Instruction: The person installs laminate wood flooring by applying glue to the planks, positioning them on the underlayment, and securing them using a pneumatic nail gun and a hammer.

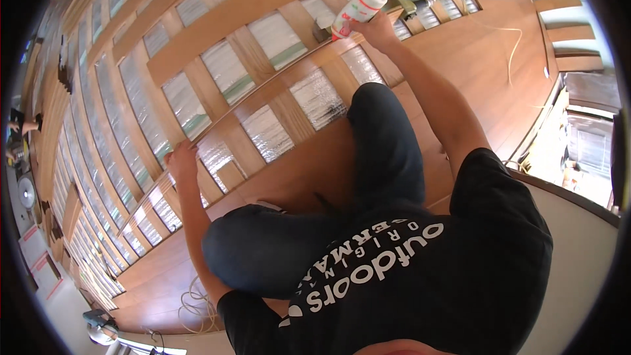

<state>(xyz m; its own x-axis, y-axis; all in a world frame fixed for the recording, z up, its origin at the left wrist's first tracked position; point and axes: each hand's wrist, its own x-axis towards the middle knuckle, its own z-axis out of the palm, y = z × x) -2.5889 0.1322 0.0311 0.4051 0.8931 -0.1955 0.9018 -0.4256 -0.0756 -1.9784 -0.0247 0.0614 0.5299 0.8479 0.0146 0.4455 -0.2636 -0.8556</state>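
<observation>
My right hand (373,28) is closed round a white squeeze bottle of glue (360,10), tilted with its red nozzle pointing down at the wooden joists. Below the nozzle runs the edge of a long, narrow wooden board (263,97), slanting across the joists from upper right to lower left. At the board's left end, my left hand (183,159) has its fingers bent and pinched at the edge. Exactly how they grip it is partly hidden. Just beyond the bottle lies a greenish nail gun (409,0) with a thin hose.
Joists with silvery insulation panels (320,100) between them spread ahead. Brown floorboards (460,59) lie around my crossed legs. A pale yellow air hose (513,59) curls at the right, another hose (197,306) at lower left. A circular saw (98,325) stands near the lower-left rim. Another person's arm (29,126) shows far left.
</observation>
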